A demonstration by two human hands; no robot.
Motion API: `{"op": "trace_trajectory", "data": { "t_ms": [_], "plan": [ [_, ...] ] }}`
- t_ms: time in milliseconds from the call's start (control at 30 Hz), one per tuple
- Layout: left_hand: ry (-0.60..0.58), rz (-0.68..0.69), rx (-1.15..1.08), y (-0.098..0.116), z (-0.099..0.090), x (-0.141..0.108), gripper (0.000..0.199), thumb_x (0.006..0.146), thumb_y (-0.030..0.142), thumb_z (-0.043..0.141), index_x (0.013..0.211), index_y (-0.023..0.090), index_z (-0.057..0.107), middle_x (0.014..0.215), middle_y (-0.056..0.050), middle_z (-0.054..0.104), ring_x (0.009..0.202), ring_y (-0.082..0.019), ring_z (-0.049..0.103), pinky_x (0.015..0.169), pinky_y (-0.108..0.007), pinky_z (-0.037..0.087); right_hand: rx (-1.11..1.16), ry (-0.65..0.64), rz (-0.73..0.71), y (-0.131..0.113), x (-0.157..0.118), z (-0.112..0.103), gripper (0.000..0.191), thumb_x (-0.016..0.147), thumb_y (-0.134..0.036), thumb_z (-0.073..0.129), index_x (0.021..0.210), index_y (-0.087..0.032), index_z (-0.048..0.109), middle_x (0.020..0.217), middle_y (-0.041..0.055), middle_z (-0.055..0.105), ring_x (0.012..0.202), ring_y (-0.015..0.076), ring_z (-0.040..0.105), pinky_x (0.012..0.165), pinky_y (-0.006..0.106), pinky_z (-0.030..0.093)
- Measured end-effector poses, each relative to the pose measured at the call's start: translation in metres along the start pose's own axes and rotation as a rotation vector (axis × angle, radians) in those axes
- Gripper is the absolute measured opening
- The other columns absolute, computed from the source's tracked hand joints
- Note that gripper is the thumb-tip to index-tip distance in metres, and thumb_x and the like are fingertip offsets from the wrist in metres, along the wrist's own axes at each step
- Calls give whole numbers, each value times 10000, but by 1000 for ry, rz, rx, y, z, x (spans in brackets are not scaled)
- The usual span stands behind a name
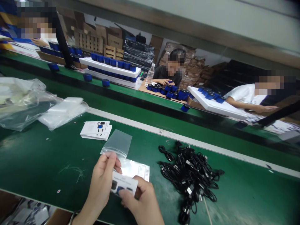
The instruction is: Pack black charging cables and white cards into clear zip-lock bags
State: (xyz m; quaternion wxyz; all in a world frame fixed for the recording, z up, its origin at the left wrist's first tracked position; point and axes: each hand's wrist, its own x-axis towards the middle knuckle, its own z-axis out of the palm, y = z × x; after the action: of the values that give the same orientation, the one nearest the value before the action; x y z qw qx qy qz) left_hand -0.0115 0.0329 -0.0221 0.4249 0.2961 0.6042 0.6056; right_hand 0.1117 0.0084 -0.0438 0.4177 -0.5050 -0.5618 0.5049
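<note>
My left hand (103,175) pinches the near edge of a clear zip bag (119,142), which extends away from me over the green bench. Between the thumb and fingers of my right hand (144,200) is a printed leaflet (125,183) with small product pictures, held close to my left fingers. Under the hands lies a shiny white and clear packet (137,168), partly hidden. Just beyond the bag rests a stack of similar leaflets (96,129). To the right of my hands is a heap of black cables (189,172) with metal plugs.
Clear plastic bags (63,109) lie at the left. A pale strip (150,128) edges the bench before a green conveyor (136,112). Across it, people sit near white foam trays (112,66) with blue-black items. A clear bottle (150,75) stands there; a beam hangs overhead.
</note>
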Motion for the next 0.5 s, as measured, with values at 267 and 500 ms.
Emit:
{"op": "trace_trajectory", "data": {
  "t_ms": [267,500],
  "plan": [
    [-45,364,483,5,-6,0,248,785,363,570,589,218,530,489,71,549,456,-88,516,481,-180,395,-462,378,-822,-30,-9,-23,169,770,-28,570,816,-182,621,653,15,626,530,117,571,496,208,415],
    [-150,661,726,6,-3,-11,140,800,261,505,684,226,575,561,60,630,490,-103,591,485,-188,404,-639,337,-824,-9,-5,-23,145,855,-92,511,913,-164,622,692,49,636,578,149,590,529,238,457]
  ]
}}
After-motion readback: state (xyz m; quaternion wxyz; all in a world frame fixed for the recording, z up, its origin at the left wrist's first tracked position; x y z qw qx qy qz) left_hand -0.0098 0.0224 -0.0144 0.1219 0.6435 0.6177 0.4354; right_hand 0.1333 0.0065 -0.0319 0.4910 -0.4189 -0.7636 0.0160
